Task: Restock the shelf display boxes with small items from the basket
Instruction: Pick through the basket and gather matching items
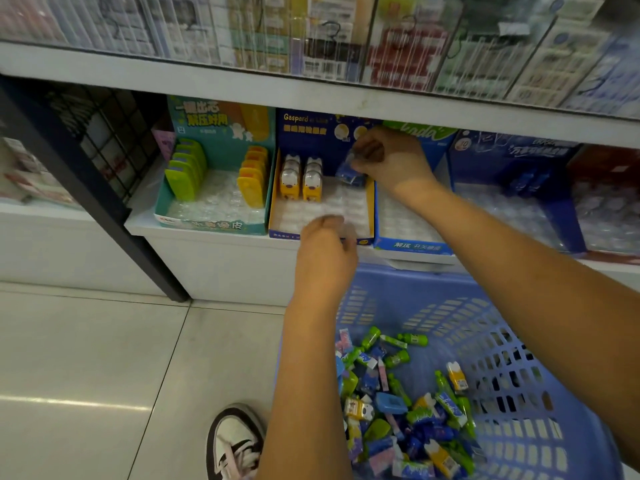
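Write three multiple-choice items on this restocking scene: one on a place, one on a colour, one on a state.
1. The right hand holds the blue item over:
A the teal box
B the dark blue box
C the floor

2. The basket is:
A red
B blue
C green

3. The dark blue box's tray is:
A full
B mostly empty
C lidded

Answers:
1 B, the hand is above that box's back right corner.
2 B, its slotted wall is blue.
3 B, only the yellow items at the back left fill slots.
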`<state>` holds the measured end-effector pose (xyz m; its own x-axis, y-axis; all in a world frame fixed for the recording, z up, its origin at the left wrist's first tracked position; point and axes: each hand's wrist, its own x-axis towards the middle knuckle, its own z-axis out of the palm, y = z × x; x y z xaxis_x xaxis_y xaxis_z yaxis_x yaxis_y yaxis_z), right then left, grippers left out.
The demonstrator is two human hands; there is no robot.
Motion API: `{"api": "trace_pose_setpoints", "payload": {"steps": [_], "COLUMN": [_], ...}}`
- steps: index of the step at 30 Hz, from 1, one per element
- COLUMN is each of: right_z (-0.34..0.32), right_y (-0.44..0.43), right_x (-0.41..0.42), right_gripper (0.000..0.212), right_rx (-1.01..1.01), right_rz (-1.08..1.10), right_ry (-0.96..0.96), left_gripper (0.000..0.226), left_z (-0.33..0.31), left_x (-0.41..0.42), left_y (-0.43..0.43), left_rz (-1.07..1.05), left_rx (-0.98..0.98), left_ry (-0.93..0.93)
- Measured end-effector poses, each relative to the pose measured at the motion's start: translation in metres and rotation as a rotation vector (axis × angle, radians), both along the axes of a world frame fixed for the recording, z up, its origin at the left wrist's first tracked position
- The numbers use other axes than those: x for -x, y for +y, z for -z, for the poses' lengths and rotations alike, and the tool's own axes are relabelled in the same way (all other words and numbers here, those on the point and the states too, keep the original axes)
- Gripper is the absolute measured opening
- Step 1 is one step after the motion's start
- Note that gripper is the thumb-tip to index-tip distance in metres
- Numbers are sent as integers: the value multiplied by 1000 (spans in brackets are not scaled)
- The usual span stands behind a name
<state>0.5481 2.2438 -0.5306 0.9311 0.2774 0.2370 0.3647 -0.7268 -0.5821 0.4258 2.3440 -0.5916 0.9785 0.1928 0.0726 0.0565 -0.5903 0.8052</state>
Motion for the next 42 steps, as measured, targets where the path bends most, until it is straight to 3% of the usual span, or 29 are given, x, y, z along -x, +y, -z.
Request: {"api": "trace_pose_setpoints", "payload": {"steps": [4,13,19,22,24,27,29,34,37,39,42], "right_z": [17,29,31,24,21,28,44,116,159,186,212], "right_y": [11,18,23,25,14,-24,-57,-122,-145,-157,-172], "right_x": [-15,-27,-34,-24,-7,37,70,144,172,179,185], "right_gripper": [23,29,30,37,40,15,9,13,11,21,21], "right_rx": [86,240,444,529,492,158,85,427,503,552,692], "right_rz": [-31,-47,-35,-67,-48,-56,-72,-203,-255,-234,-273], "right_ry": [-90,-92,-214,-196,-140,-58,100,511,747,860,1003], "left_gripper": [43,44,42,30,25,28,30,24,23,19,41], "left_z": [1,-1,-1,-8,-20,-32,-22,52,107,137,166], "left_x": [1,-3,-6,-1,5,9,7,20,50,72,90], "left_y": [-1,5,8,9,9,4,-5,-60,-91,-103,-111], "left_rz": [73,99,101,47,-30,36,113,467,678,801,863], "left_rx": [-166,-122,-120,-58,0,68,34,-268,-401,-482,-567], "left_ry": [107,125,138,66,-72,-120,15,551,811,920,950]}}
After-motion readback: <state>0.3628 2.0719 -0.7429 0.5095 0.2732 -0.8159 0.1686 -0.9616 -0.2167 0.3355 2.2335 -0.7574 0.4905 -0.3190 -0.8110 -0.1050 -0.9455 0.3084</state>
